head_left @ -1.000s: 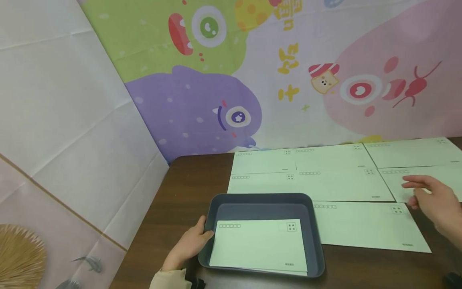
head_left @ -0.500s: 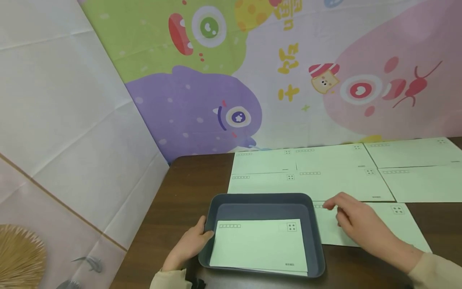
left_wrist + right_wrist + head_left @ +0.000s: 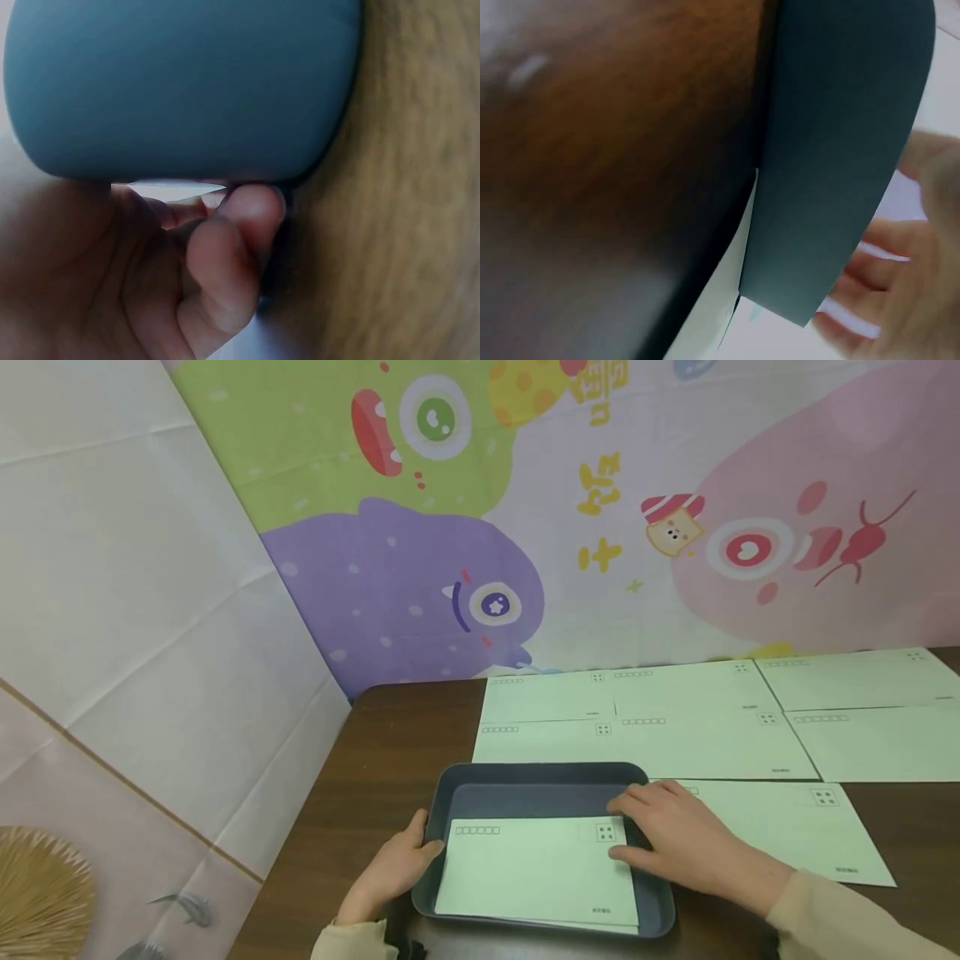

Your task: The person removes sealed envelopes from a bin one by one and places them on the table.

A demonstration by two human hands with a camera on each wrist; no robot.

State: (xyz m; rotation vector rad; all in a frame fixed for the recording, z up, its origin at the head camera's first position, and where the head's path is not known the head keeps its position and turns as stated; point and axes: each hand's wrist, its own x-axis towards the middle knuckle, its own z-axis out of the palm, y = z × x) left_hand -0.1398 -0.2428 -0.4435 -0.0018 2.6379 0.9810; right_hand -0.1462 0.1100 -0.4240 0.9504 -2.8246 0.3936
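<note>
A dark grey rectangular tray [image 3: 551, 797] stands near the front of the table, with a small stack of pale green envelopes [image 3: 536, 868] inside. At its left side my left hand [image 3: 397, 866] grips the wall, thumb over the rim. The left wrist view has curled fingers [image 3: 225, 277] against the tray's outer wall [image 3: 180, 82]. Over the right rim reaches my right hand [image 3: 675, 835], its thumb and fingers spread above the right end of the top envelope. Whether they touch it cannot be told. In the right wrist view the tray wall [image 3: 836, 150] partly hides those fingers [image 3: 877, 292].
Several envelopes lie flat in rows on the brown table [image 3: 405, 735] behind and right of the tray; the nearest envelope [image 3: 780, 835] is beside its right edge. A cartoon-print cloth [image 3: 420, 577] hangs at the table's back edge. A pale wall [image 3: 135, 568] stands left.
My right hand has moved left from above the right-hand envelopes, across the nearest one, to over the tray's right rim. The left hand and tray have kept their place.
</note>
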